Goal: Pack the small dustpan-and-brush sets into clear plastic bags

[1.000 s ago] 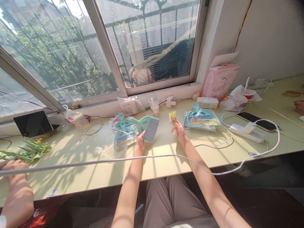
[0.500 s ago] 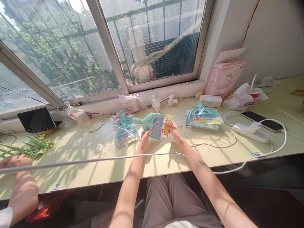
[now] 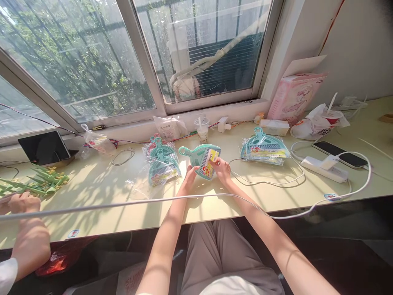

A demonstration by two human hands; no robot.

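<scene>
My left hand (image 3: 188, 178) grips the lower edge of a small teal brush and dustpan set (image 3: 196, 156), held just above the pale green table (image 3: 215, 196). My right hand (image 3: 221, 170) pinches a yellow printed label card (image 3: 209, 163) and presses it flat against the front of the set. Left of my hands lies a pile of teal sets in clear wrappers (image 3: 161, 163). A second stack of wrapped teal sets (image 3: 264, 149) lies to the right.
A white cable (image 3: 123, 207) runs across in front of me to a power strip (image 3: 325, 172) beside a phone (image 3: 344, 157). Along the sill stand a plastic cup (image 3: 202, 130), a pink box (image 3: 296, 96) and a tablet (image 3: 44, 147). Another person's hand (image 3: 18, 203) handles green strips (image 3: 37, 182) at far left.
My right hand brought the yellow card leftward from beside the right stack onto the brush set. The left hand kept its hold and turned the set slightly toward me.
</scene>
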